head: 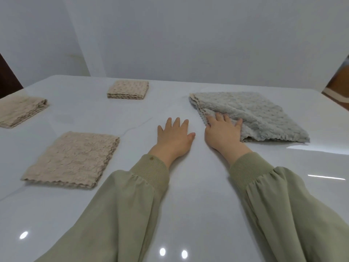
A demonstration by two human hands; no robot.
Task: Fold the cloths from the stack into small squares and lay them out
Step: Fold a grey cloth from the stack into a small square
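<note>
Where the olive sleeves (132, 195) reach across the glossy white surface (198, 186), a folded beige cloth (73, 157) lies nearest, at left. Left hand (174, 137) lies flat on the surface, fingers spread, holding nothing. Right hand (221, 133) rests straight-fingered on the near-left corner of the cloth stack (255, 114), grey on top. Beyond, a second beige square (20, 112) lies far left and a third beige square (128, 89) farthest back.

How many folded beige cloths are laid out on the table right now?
3 folded beige cloths: the near-left cloth, the left-edge cloth, partly cut off by the frame, and the far-centre cloth. More may lie hidden under the grey cloth.
</note>
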